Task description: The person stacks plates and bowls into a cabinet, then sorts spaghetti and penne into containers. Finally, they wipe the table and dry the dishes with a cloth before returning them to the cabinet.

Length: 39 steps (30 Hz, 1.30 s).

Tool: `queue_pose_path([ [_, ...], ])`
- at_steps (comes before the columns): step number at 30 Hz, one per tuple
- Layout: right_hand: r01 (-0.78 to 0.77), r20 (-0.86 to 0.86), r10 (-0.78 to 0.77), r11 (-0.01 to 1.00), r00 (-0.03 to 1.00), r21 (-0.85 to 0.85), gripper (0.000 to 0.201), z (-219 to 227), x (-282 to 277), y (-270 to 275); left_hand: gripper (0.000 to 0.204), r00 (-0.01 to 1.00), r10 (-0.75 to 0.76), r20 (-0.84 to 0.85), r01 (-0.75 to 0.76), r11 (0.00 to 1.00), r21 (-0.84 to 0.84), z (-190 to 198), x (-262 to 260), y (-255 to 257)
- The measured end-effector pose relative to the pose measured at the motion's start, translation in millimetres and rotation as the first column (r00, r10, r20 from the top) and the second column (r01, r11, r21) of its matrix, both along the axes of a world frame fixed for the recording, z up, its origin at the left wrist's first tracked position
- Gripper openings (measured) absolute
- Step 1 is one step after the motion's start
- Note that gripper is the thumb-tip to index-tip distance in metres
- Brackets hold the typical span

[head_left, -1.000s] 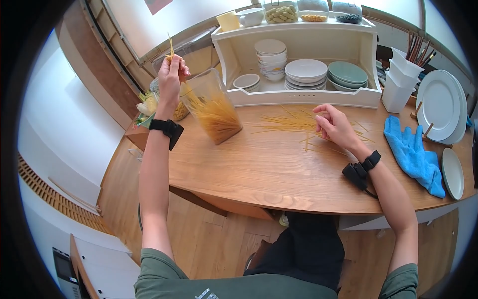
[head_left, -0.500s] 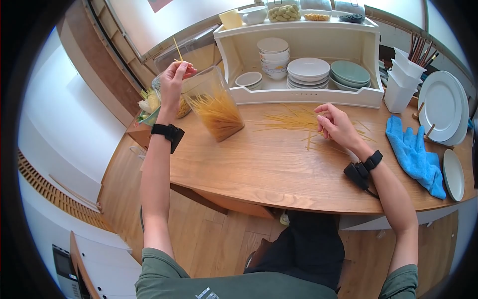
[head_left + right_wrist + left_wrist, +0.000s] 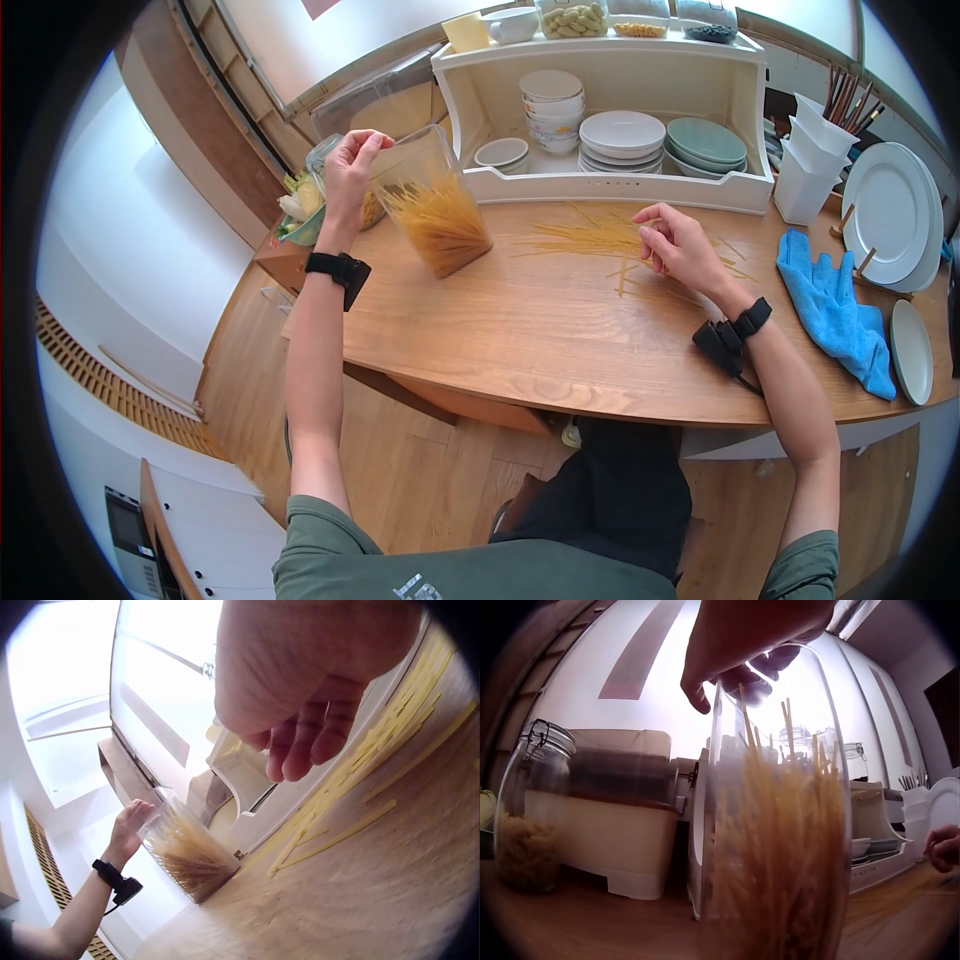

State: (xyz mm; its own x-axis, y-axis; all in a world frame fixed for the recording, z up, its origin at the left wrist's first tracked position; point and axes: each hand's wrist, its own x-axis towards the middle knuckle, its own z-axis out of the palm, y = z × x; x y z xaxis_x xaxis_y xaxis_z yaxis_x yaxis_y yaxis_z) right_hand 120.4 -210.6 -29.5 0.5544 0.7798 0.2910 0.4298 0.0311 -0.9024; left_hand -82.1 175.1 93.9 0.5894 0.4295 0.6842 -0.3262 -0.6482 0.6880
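Observation:
A tall clear container (image 3: pixel 436 215), partly filled with dry spaghetti (image 3: pixel 780 825), stands on the left of the table. My left hand (image 3: pixel 350 168) is raised at its rim, and in the left wrist view the thumb and fingers are apart above the strands, with no strand showing between them. One strand's tip reaches up close below those fingers. Loose spaghetti (image 3: pixel 585 238) lies scattered on the table in front of the shelf. Over its right part hovers my right hand (image 3: pixel 685 248), fingers loosely curled and holding nothing.
Behind, a white shelf (image 3: pixel 620 188) bears bowls, plates and jars. A blue glove (image 3: pixel 835 315), white plates (image 3: pixel 888 212) on a rack and stacked white holders (image 3: pixel 808 175) stand at the right. A jar of pasta (image 3: pixel 529 840) and a lidded box (image 3: pixel 607 832) stand at the left.
The thin spaghetti strands that stuck up above my left hand have dropped out of sight. That hand has lowered slightly toward the container's rim. My right hand has stayed nearly still.

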Motion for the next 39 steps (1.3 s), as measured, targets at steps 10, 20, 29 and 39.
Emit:
queue_pose_path([
  [10,0.195,0.376,-0.233,0.971,0.897,0.137,0.013,8,27,-11,0.014,0.995,0.085,0.052,-0.092,0.988,0.126,19,-13,-42],
  [20,0.513,0.721,-0.117,0.780,0.683,-0.359,0.034,15,63,-52,0.028,0.836,-0.156,-0.527,0.414,0.809,0.417,-30,31,-153],
  [29,0.398,0.657,-0.015,0.806,0.754,-0.438,0.057,-1,74,-53,0.108,0.485,0.208,-0.849,0.338,0.851,0.402,-125,104,-152],
  [39,0.255,0.615,0.035,0.891,0.787,-0.376,0.044,-9,74,-39,0.100,0.465,0.125,-0.877,0.364,0.875,0.318,-118,116,-166],
])
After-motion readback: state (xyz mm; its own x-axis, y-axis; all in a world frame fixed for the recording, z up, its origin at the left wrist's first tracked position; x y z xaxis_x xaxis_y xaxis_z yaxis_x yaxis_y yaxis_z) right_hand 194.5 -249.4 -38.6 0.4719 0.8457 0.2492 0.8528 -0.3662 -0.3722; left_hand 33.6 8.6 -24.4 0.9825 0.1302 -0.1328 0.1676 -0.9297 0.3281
